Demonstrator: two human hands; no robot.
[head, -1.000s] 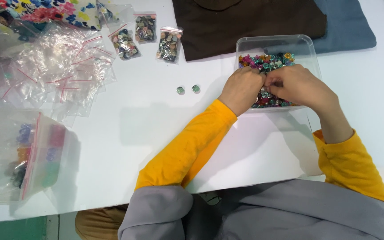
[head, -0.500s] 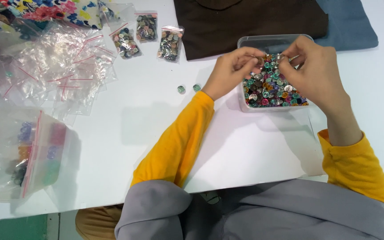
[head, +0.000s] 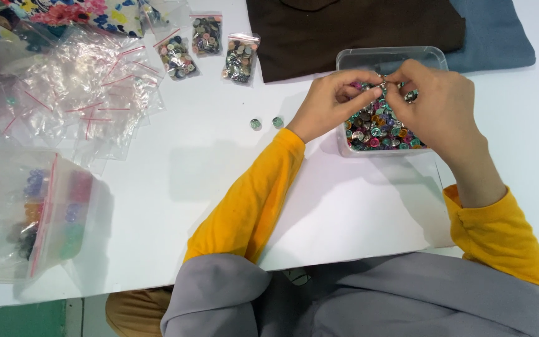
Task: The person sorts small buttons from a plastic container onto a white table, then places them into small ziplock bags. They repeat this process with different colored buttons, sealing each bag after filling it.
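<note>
My left hand (head: 334,100) and my right hand (head: 435,103) meet above a clear plastic box (head: 387,57) full of small coloured round buttons (head: 378,128). Both pinch one small metallic piece (head: 383,83) between their fingertips, held just over the box. Two loose greenish buttons (head: 266,123) lie on the white table (head: 176,187) just left of my left wrist. Both arms wear yellow-orange sleeves.
Three small filled zip bags (head: 207,47) lie at the top centre. A heap of empty clear bags (head: 76,87) covers the upper left. A large bag of coloured pieces (head: 32,212) sits at the lower left. Brown cloth (head: 344,28) and blue cloth (head: 494,31) lie behind the box.
Both hands rose out of the box, where they were digging among the buttons, and now hold one small piece together above it.
</note>
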